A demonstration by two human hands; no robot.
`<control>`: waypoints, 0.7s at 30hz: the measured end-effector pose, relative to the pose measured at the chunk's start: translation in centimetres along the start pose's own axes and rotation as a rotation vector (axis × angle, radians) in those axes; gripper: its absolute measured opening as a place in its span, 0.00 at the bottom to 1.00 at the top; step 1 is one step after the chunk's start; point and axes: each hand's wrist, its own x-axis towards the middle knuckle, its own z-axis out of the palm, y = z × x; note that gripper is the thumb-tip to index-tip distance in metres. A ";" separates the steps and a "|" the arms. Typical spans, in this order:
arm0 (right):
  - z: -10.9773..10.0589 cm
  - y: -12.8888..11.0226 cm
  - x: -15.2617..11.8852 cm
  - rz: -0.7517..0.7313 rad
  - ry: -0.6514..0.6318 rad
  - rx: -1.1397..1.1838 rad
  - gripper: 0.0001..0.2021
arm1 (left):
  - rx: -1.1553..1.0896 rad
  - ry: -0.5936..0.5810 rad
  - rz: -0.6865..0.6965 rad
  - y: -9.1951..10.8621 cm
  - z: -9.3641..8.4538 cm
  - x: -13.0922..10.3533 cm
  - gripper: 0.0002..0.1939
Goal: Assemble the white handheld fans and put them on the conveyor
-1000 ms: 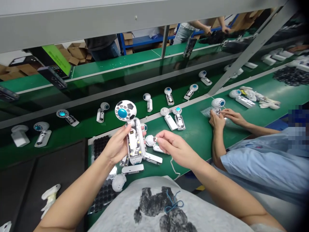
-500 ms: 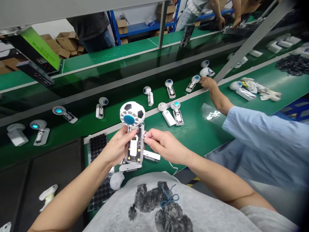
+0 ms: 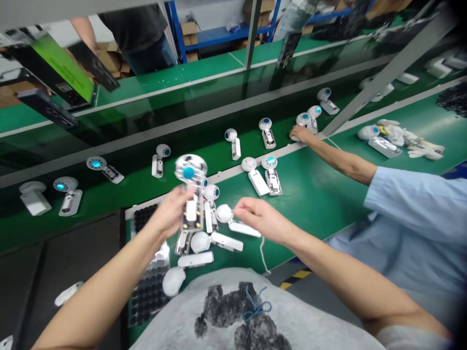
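Observation:
My left hand [image 3: 171, 214] is closed around the handle of a white handheld fan [image 3: 191, 209], blurred by motion. Its round head has dark patches and a blue centre, and its open handle bares a circuit board with yellow dots. Apart from it, to the right, my right hand [image 3: 257, 216] is pinched on what looks like the end of a white cable [image 3: 263, 255], which hangs below that hand to the table edge. Beneath and between both hands lie several more white fans, among them one with a round head [image 3: 224, 213] near my right fingertips.
A sheet of black round pads [image 3: 149, 287] lies left of the fans. Several fans, one a lit fan [image 3: 65, 187], sit on the green conveyor [image 3: 197, 163]. A co-worker's hand [image 3: 301, 135] touches a fan at right. White gloves [image 3: 408, 138] lie beyond; a metal post [image 3: 390, 73] slants there.
My right hand has moved away from the fan's side, leaving a gap. My left hand has shifted the fan slightly left. The co-worker's hand has moved left and lower.

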 end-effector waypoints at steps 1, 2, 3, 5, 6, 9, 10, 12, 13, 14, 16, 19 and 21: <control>-0.9 0.4 0.1 0.042 0.033 0.047 0.09 | -0.001 0.090 0.052 0.5 -1.2 1.6 0.14; -1.8 0.7 0.1 0.071 0.065 0.093 0.10 | -0.002 0.169 0.100 1.0 -2.5 3.4 0.12; -2.5 1.1 0.2 0.084 0.090 0.125 0.10 | -0.001 0.208 0.112 1.4 -3.6 5.3 0.11; -3.2 1.8 0.4 0.083 0.110 0.145 0.10 | 0.024 0.219 0.085 1.8 -5.3 9.5 0.07; -3.3 2.1 0.5 0.081 0.108 0.143 0.11 | 0.045 0.211 0.063 1.7 -5.8 11.6 0.06; -2.9 3.0 0.8 0.098 0.089 0.152 0.11 | 0.125 0.227 0.021 0.4 -5.9 17.4 0.06; -2.7 3.2 0.9 0.107 0.082 0.160 0.12 | 0.157 0.246 0.008 -0.1 -5.7 19.1 0.07; -2.7 3.6 1.1 0.126 0.076 0.175 0.12 | 0.233 0.298 -0.011 -1.2 -5.4 21.8 0.09; -2.8 3.7 1.2 0.135 0.079 0.183 0.12 | 0.274 0.326 -0.014 -1.6 -5.4 22.9 0.10; -2.9 3.8 1.3 0.145 0.082 0.191 0.12 | 0.317 0.356 -0.013 -1.9 -5.4 23.7 0.11; -3.2 3.8 1.5 0.165 0.090 0.203 0.13 | 0.405 0.427 0.012 -2.1 -5.6 24.8 0.11; -3.3 3.9 1.8 0.189 0.091 0.211 0.14 | 0.523 0.563 0.125 -1.3 -6.4 25.3 0.18; -3.2 4.0 2.1 0.199 0.084 0.220 0.15 | 0.570 0.657 0.225 -0.4 -7.3 25.4 0.26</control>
